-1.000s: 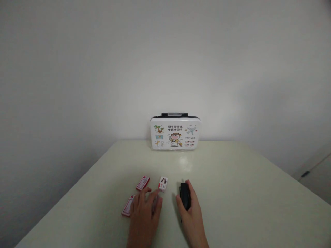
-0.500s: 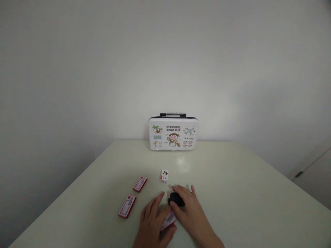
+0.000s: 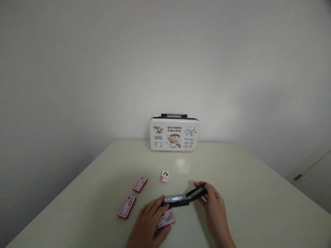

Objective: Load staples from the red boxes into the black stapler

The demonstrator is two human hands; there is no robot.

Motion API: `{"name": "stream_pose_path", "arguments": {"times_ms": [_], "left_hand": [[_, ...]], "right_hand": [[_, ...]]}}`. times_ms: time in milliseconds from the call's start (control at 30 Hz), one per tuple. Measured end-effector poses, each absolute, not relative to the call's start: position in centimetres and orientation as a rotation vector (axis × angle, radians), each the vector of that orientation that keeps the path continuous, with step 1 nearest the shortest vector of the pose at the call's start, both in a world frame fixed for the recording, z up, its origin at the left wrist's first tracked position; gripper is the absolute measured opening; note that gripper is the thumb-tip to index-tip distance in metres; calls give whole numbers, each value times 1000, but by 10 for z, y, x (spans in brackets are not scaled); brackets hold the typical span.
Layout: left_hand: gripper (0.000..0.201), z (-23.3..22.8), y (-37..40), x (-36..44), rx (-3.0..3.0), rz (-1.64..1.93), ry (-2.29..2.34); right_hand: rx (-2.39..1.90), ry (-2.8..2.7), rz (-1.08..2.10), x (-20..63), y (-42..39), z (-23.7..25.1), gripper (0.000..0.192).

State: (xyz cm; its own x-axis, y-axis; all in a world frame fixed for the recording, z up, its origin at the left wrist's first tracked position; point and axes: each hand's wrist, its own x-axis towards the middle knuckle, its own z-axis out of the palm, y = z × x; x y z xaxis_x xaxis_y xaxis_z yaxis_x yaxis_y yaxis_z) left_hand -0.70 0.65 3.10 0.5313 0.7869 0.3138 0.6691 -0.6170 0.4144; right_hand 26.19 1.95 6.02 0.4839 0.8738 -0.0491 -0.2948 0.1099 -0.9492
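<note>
A black stapler (image 3: 178, 201) lies swung wide apart on the table, its metal inside showing. My right hand (image 3: 214, 206) is closed around the end of its raised arm, at the right. The fingers of my left hand (image 3: 150, 220) press on the left end of the stapler's other half. Under that same hand, between thumb and fingers, is a flat pink-and-white box (image 3: 167, 218), partly covered. A small white box (image 3: 164, 176) printed with a dark picture stands just beyond the stapler.
Two more flat pink-and-white boxes, a nearer one (image 3: 127, 207) and a farther one (image 3: 140, 184), lie to the left on the pale table (image 3: 248, 193). A white cartoon-printed case (image 3: 174, 134) with a black handle stands upright against the wall (image 3: 170, 62).
The stapler, mostly covered by my right hand before, has been swung apart. My right hand has moved right with its arm, and my left fingers have come onto its left end.
</note>
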Motion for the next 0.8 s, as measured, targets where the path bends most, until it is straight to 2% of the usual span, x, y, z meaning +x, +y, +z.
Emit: {"name": "stream_pose_path", "arguments": {"times_ms": [167, 333, 467, 667, 800], "left_hand": [[46, 31, 1, -22, 2365, 802, 1359], [36, 37, -4, -19, 2302, 688, 1401], [37, 45, -3, -3, 2274, 635, 1376], [34, 49, 3, -5, 2265, 653, 1321], [50, 40, 5, -9, 2333, 743, 1339]], "right_hand": [[-1324, -596, 1140, 301, -11, 36, 60], [-1461, -1054, 1407, 257, -25, 28, 61], [-1398, -1369, 1209, 218, -19, 24, 49], [-1523, -1461, 1057, 245, -15, 19, 45], [-1649, -1534, 902, 256, -14, 42, 43]]}}
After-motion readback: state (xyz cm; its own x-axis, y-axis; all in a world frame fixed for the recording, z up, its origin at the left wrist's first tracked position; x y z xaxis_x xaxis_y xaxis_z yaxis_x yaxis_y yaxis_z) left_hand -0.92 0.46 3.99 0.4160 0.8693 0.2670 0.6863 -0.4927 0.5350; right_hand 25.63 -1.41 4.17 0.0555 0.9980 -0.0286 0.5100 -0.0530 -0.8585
